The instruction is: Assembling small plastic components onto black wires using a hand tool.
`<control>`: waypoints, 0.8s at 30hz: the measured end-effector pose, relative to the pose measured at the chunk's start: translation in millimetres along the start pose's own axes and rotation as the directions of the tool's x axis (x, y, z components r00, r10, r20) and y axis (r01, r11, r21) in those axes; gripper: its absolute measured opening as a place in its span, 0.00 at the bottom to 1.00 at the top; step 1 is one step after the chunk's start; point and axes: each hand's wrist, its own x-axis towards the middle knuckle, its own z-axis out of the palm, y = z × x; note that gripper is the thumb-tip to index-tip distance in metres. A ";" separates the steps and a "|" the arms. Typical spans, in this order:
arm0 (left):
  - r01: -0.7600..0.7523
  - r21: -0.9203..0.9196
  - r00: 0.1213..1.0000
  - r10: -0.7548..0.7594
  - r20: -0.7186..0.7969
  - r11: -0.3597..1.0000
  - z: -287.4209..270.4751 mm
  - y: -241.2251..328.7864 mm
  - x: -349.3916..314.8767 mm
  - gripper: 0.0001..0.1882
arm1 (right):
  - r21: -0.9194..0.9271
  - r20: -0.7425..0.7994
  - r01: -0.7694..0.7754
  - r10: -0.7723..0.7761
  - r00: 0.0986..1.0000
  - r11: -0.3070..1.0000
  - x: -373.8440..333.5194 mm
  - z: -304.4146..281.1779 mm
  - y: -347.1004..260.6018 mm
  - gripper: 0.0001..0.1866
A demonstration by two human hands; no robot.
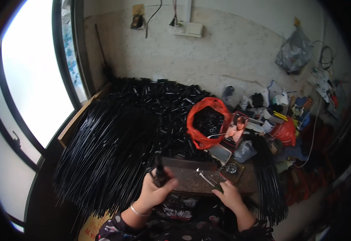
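My left hand [153, 195], with a bangle on its wrist, is closed around a short black tubular part [159, 168] that points up. Its fingers are slightly blurred. To the right, my right hand [229, 197] grips a slim metal-tipped tool [205, 177] slanting up and left over the worktable. Its handle lies mostly hidden in the fingers, so I cannot tell its exact kind. Both hands are apart, at the near edge of the brown worktable [187, 173]. Behind them lies a large heap of black parts [163, 104].
Long black cables [99, 160] hang over the table's left edge; another bundle [270, 184] hangs at right. A red plastic bag [189, 124] holds small rings. Beside it stand a lit phone [235, 132] and a heap of shiny bits [231, 168]. Clutter fills the far right.
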 end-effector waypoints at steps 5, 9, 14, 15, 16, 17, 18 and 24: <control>-0.092 -0.015 0.990 0.093 0.103 0.996 -14.2 -1.2 -4.2 0.16 | -0.415 -0.101 -0.145 0.112 0.988 0.898 -10.4 31.1 41.7 0.23; -0.200 -0.393 0.961 0.257 0.098 0.898 -39.6 33.8 7.2 0.19 | -0.435 -0.169 -0.065 -0.011 0.986 0.898 -8.7 43.1 63.2 0.23; -0.339 -0.859 0.900 0.398 -0.178 0.383 -56.7 50.7 16.6 0.16 | -0.324 -0.196 0.080 -0.150 0.969 0.943 -11.5 28.9 71.3 0.30; -0.350 -0.884 0.906 0.353 -0.235 0.309 -51.9 46.1 15.4 0.16 | -0.083 -0.186 0.127 -0.141 0.972 0.988 -10.4 21.8 60.3 0.37; -0.315 -0.902 0.928 0.297 -0.227 0.295 -50.5 29.3 13.5 0.17 | 0.454 -0.182 0.204 -0.133 0.974 0.867 -10.0 6.1 37.1 0.41; -0.306 -0.896 0.948 0.195 -0.253 0.322 -41.5 9.7 10.4 0.18 | 0.851 -0.173 0.207 -0.115 0.978 0.482 -11.0 -14.2 11.8 0.46; -0.281 -0.851 0.960 0.131 -0.248 0.443 -36.4 -16.8 3.7 0.18 | 0.981 -0.188 0.182 0.082 0.979 0.073 -12.2 -30.4 -3.5 0.49; 0.335 -0.920 0.794 -0.587 0.160 0.202 -10.3 -195.5 -72.2 0.15 | 0.523 -0.834 0.844 0.276 0.478 0.120 -24.9 -98.5 -44.5 0.20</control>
